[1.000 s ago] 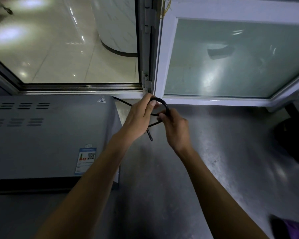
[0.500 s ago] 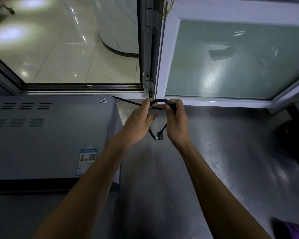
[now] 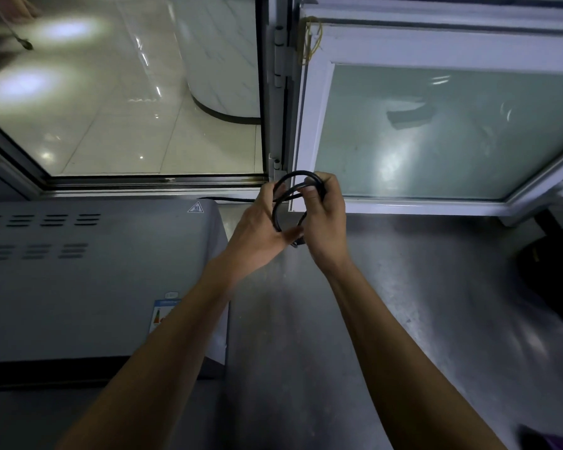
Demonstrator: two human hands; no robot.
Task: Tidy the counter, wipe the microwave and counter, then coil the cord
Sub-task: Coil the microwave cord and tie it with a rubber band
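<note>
The black cord (image 3: 292, 180) is wound into small loops held between both hands, above the grey counter (image 3: 403, 303). My left hand (image 3: 260, 235) pinches the loops on their left side. My right hand (image 3: 325, 222) grips them at the top right, thumb over the strands. One strand of the cord runs left from the loops to the back of the grey microwave (image 3: 95, 271), which stands on the counter at the left. The plug end is mostly hidden between my hands.
A window (image 3: 127, 92) and a white-framed frosted pane (image 3: 436, 131) stand right behind the counter. A dark object (image 3: 553, 274) sits at the counter's right edge. Something purple (image 3: 556, 441) shows at the bottom right corner.
The cord has gained another loop. Both hands have moved slightly right and up toward the window frame, and the dangling plug end has been drawn in between them.
</note>
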